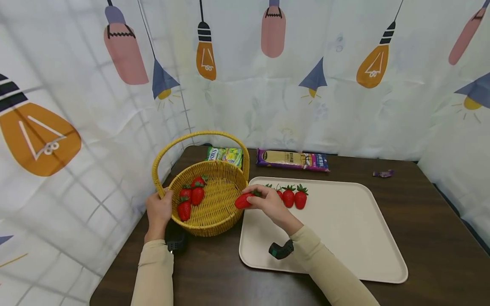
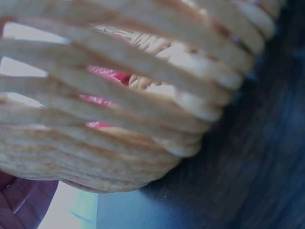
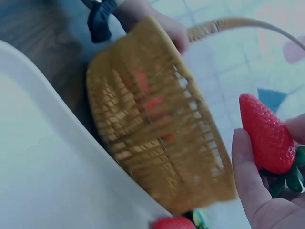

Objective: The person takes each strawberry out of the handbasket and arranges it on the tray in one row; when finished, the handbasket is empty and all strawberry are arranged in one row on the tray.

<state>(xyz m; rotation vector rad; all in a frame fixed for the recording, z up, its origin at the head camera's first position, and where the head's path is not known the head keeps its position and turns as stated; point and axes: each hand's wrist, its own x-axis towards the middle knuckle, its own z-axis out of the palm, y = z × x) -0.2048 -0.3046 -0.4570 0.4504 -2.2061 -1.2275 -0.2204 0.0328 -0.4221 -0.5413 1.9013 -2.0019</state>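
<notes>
A: And here's the right hand [image 1: 269,204], thumb and fingers pinching one red strawberry [image 1: 243,201], up near the right side of the yellow basket [image 1: 220,193]!

B: Lovely hold, too. Tip pointing away from the palm, green leaves tucked in toward it. Is it over the rim?

A: Can't quite tell from here; the right wrist view shows a gap between fruit and weave.

B: And the left hand [image 1: 159,208]?

A: Gripping the basket's left side, right where the handle [image 1: 199,133] meets the rim. Strong spot, I'd say: that joint looks stiffer than the open weave, which may flex under a squeeze.

B: How does the fruit handle, do you reckon?

A: Light, surely. That gloss hints at a slick skin, perhaps a moulded imitation, but treat it as bruisable: gentle pressure across the broad shoulders, just below the leaves. Pinch the tapering tip and it could squirt free.

B: Elsewhere, four strawberries [image 1: 197,195] show inside the basket, bunched on its left.

A: And on the pale tray [image 1: 337,238], a row of strawberries [image 1: 300,199] along the far side, leaves pointing away, some partly behind the right hand!
</notes>
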